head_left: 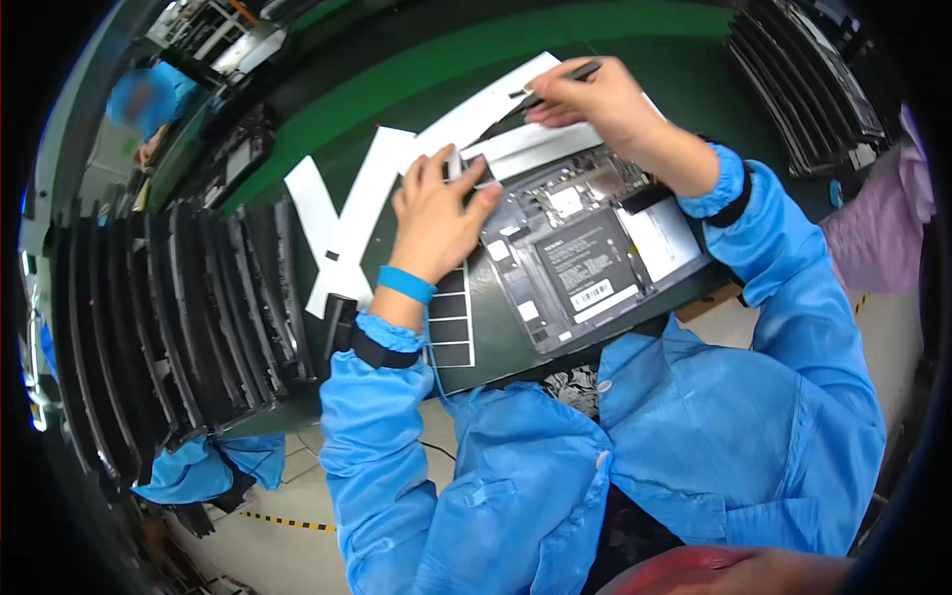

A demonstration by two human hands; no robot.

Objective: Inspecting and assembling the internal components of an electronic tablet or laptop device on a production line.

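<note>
Black tweezers [585,70] are gripped in my right hand [617,107], their tips pointing left above white strips [474,111]. My left hand [436,226], fingers spread, rests at the strips' lower end, beside a black sheet with white dividing lines [452,327]. What lies under its fingertips is partly hidden. Close to my body lies an opened flat electronic device [518,288], with a black battery [585,266] and a circuit board [567,202] exposed. Another white strip [535,149] runs along the device's far edge.
Two crossing white strips [317,213] lie left on the dark green table. Rows of upright dark panels stand at the left [178,307] and far right [808,89]. Another person [164,94] is at the far left. Pink fabric [883,233] shows at the right.
</note>
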